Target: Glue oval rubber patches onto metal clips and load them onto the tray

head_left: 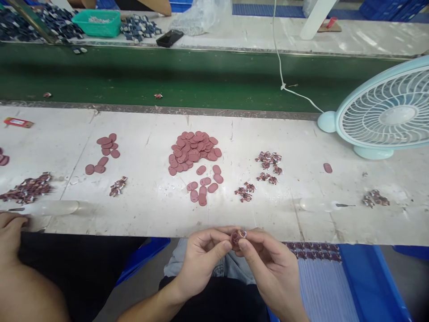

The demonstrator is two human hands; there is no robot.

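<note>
Just past the table's front edge, my left hand (203, 257) pinches a small reddish-brown oval disc (235, 241) between thumb and fingers. My right hand (273, 266) meets it there, its thumb and fingertips closed on a tiny brown-and-white painted figure (242, 234) that lies against the disc. How the two parts join is hidden by the fingertips. Ahead of my hands lies a heap of matching oval discs (192, 152), with several loose discs (202, 199) in front. Small painted figures (246, 191) lie in clusters to the right.
A light blue fan (398, 114) stands at the right, its white cord crossing a green channel (214, 80). Clear bottles (318, 205) lie on the white table (157, 210). At left rests another person's hand (10, 232). A blue tray (378, 286) holds rows of brown pieces.
</note>
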